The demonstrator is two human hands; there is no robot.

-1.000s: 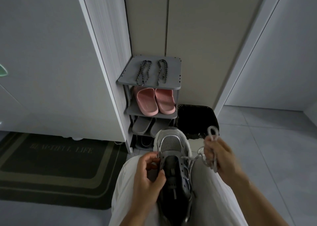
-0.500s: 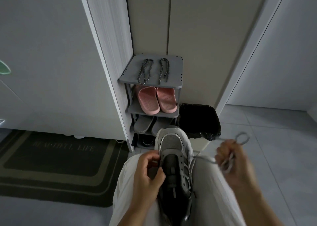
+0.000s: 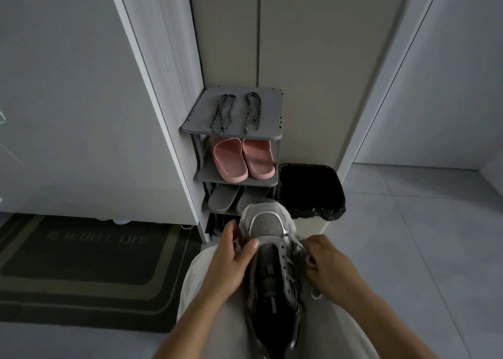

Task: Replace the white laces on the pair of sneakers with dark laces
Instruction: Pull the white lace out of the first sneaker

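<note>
A grey and white sneaker lies on my lap, toe pointing away from me. My left hand grips its left side near the toe, thumb on the upper. At the shoe's right edge, my right hand is curled around the white lace, which is bunched by the eyelets. Two dark braided laces lie side by side on top of the small grey shoe rack ahead of me. The second sneaker is not visible.
Pink slippers and grey slippers sit on the rack's lower shelves. A bin lined with a black bag stands right of the rack. A dark doormat lies at the left on the tiled floor. White cabinet doors stand behind.
My right hand, which was pulling the white lace out to the right, has come back in against the shoe's right side. My left hand slid forward toward the toe.
</note>
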